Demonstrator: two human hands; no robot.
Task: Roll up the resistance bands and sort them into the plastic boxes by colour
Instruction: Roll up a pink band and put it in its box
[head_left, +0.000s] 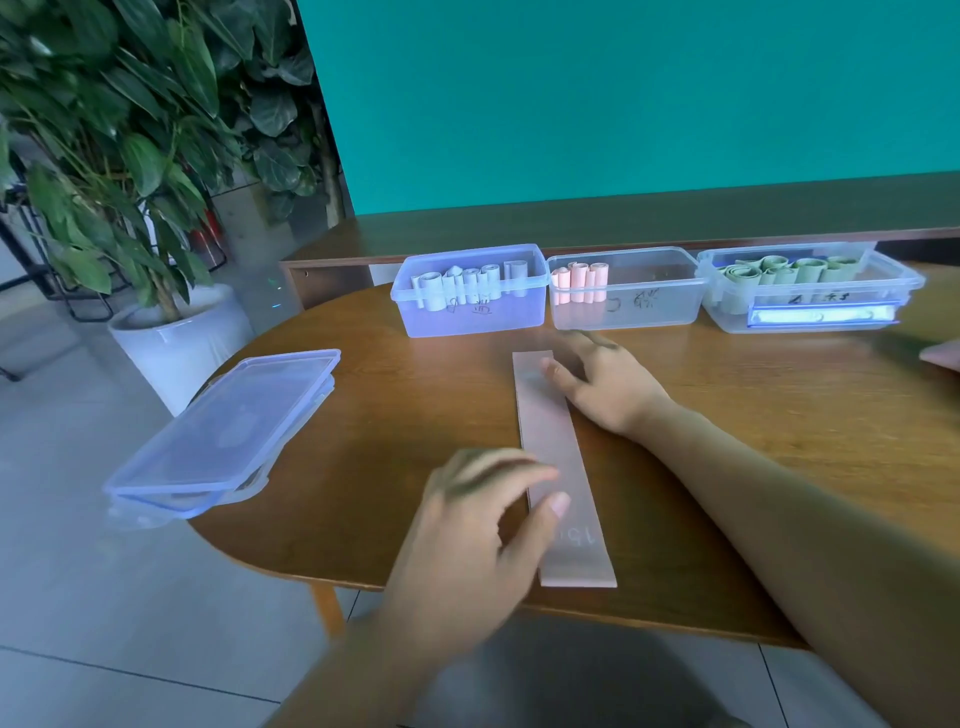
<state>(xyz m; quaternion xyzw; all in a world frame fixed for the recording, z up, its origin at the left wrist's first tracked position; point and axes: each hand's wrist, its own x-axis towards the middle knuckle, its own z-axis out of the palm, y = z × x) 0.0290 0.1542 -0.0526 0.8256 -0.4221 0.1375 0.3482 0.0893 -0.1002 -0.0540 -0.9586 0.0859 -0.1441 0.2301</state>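
Observation:
A pink resistance band (556, 457) lies flat and unrolled on the wooden table (395, 415), running from near me towards the boxes. My right hand (602, 387) rests beside its far end, thumb touching the band. My left hand (483, 530) hovers at the band's near part, fingers loosely curled, thumb tip on the band. At the back stand three plastic boxes: the left box (470, 312) holds grey-blue rolls, the middle box (639, 309) pink rolls, the right box (810, 317) green rolls.
A stack of clear lids (223, 436) overhangs the table's left edge. A potted plant (156, 332) stands on the floor at left. Another pink band's end (943, 356) shows at the right frame edge. A teal wall and a wooden ledge lie behind the boxes.

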